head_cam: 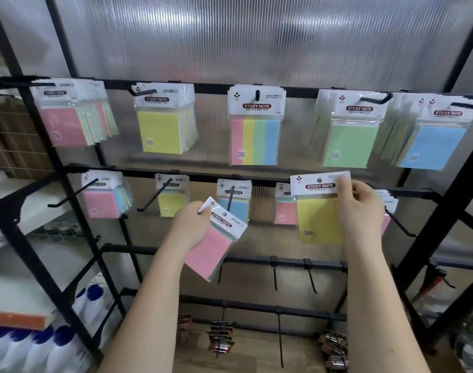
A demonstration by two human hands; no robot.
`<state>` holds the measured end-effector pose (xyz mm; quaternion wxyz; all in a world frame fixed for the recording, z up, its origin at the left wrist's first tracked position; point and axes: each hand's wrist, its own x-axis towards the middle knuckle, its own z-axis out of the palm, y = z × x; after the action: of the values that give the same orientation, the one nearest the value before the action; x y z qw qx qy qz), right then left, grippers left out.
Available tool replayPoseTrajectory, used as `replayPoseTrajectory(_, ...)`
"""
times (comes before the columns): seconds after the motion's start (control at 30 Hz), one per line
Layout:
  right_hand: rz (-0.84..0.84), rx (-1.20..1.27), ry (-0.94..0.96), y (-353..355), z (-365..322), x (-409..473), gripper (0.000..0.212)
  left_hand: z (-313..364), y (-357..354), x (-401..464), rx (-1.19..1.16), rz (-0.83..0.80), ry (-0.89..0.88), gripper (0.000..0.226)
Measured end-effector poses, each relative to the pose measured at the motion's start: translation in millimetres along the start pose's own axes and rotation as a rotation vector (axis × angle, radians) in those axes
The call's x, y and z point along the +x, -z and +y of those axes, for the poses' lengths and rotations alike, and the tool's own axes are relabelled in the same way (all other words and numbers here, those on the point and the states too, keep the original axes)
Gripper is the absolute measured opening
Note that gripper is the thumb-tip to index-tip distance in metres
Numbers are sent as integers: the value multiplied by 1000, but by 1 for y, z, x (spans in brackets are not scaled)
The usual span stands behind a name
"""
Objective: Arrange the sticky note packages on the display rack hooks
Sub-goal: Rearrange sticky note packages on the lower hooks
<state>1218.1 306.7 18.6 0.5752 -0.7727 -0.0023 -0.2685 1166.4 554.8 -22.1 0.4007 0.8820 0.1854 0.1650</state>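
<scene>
The yellow sticky note package (319,208) hangs from your right hand (360,208), which pinches the right end of its white header card between thumb and curled fingers and holds it upright in front of the rack's second rail (192,175). The header reads "STICKY NOTE" on a dark band, with a small red logo at the upper left and a round hang hole above the words. It hides most of a pink pack (285,208) hanging just behind it. Your left hand (189,224) grips the corner of a pink sticky note package (212,246), tilted with its header pointing up and left; that header also reads "STICKY NOTE". The blue pack (234,203) on a hook sits just behind it. On the top rail (211,88), a four-colour striped pack (255,135) and a green pack (349,141) carry the same label.
</scene>
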Motion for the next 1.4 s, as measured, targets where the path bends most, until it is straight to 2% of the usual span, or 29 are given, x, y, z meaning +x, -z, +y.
replayPoseTrajectory(0.2,-25,110,11,-1,-6,0,42,4,15,-6,-10,59,14,33)
replayPoseTrajectory(0.33,-131,154,0,-4,-16,-3,33,5,25,-14,-34,204,71,36)
replayPoseTrajectory(0.47,-236,196,-15,-12,-28,-7,32,-1,41,-24,-74,360,118,30)
replayPoseTrajectory(0.6,-272,251,15,-29,-40,-19,27,-12,63,-28,-91,480,146,30)
replayPoseTrajectory(0.77,-231,335,50,-61,-61,-44,22,-36,98,-16,-126,588,138,26)
replayPoseTrajectory(1.1,-72,436,144,-157,-130,-101,19,-82,175,29,-87,494,11,32)
replayPoseTrajectory(1.4,10,475,263,-202,-189,-102,34,-97,197,46,-92,446,-12,36)
